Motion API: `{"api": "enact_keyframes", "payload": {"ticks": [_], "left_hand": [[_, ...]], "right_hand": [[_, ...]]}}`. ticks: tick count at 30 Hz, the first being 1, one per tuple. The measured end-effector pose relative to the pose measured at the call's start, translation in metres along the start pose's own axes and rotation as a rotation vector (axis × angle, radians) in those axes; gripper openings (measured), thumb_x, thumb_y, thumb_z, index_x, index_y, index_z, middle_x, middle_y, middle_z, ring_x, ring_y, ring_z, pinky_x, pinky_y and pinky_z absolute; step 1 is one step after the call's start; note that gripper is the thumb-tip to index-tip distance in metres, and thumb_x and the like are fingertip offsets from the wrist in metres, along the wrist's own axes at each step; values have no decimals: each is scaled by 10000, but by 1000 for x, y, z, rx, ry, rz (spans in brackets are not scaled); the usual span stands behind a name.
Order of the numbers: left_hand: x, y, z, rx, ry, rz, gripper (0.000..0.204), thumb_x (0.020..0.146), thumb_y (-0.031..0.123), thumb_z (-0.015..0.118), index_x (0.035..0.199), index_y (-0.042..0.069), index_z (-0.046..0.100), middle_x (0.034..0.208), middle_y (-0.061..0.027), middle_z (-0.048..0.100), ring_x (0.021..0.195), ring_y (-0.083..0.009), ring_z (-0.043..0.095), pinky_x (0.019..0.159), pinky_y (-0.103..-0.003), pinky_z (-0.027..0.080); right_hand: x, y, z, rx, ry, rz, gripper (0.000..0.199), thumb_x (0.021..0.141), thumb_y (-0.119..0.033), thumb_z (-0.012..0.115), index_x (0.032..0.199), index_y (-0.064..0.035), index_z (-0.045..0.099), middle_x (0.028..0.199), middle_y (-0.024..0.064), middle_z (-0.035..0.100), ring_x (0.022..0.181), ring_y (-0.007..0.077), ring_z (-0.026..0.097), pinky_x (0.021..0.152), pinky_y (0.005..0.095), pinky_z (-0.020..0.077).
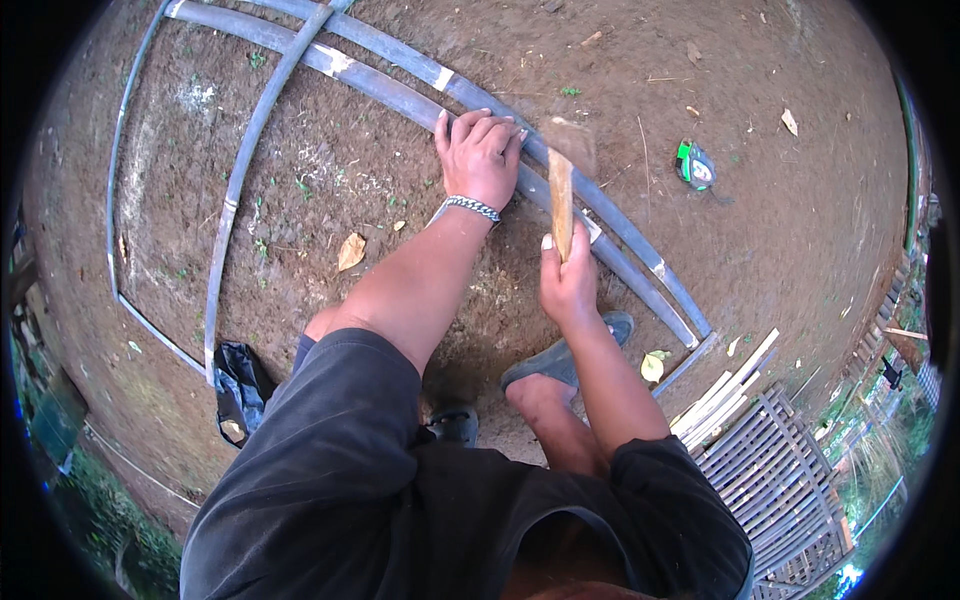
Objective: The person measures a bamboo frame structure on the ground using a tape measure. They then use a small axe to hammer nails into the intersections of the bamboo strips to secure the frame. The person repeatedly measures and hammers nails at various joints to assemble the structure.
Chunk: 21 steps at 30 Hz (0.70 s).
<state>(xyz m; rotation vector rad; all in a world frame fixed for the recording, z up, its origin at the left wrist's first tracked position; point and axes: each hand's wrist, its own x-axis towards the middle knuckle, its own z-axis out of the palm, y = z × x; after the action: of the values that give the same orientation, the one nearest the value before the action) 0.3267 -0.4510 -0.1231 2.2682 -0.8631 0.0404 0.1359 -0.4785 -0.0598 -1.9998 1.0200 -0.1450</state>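
Note:
Two long grey bamboo poles with pale bands lie side by side on the soil. My left hand (482, 155), with a chain bracelet at the wrist, rests palm down on the nearer pole (400, 97), its bent fingers over it toward the farther pole (390, 48). Whether the fingertips pinch something small is hidden. To its right, my right hand (570, 280) is closed around the wooden handle (560, 200) of a hammer-like tool. The tool's far end is smeared by motion above the farther pole, so its exact kind is unclear.
A crossing pole (262, 115) and a thin outer strip (116, 170) lie left. A green-and-grey tape measure (695, 166) sits right. Pale sticks (722, 392) lie beside a slatted bamboo panel (770, 480) at lower right. A black plastic bag (238, 385) is near my knee.

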Motion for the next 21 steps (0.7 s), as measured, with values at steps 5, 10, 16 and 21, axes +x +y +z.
{"api": "enact_keyframes", "payload": {"ticks": [5,10,16,21], "left_hand": [[1,1,-5,-3,-9,-12,92,817,187,766,900,152,746,1020,34,744,1165,-206,609,1161,-541,272],[1,1,-4,-14,-11,-14,101,818,193,764,909,152,751,1012,35,745,1166,-203,609,1161,-540,271],[0,-1,-3,1,-11,-32,111,819,205,768,917,154,754,1007,37,744,1170,-198,606,1163,-526,271],[0,1,-3,16,-14,-19,119,816,201,770,924,154,753,1003,40,741,1168,-195,605,1164,-522,272]], "right_hand": [[11,-15,-6,-88,-56,-35,495,1011,-185,529,1445,0,381,1239,324,604,1099,523,601,920,547,497],[10,-13,-9,-118,-70,-6,508,992,-161,544,1451,-13,384,1248,321,603,1100,512,604,913,556,499],[13,-6,-7,-171,-85,-4,513,987,-166,560,1450,-24,393,1250,314,604,1098,512,604,908,561,502],[18,0,-7,-173,-115,35,503,993,-185,558,1444,-24,402,1253,314,603,1096,515,601,905,567,502]]}}
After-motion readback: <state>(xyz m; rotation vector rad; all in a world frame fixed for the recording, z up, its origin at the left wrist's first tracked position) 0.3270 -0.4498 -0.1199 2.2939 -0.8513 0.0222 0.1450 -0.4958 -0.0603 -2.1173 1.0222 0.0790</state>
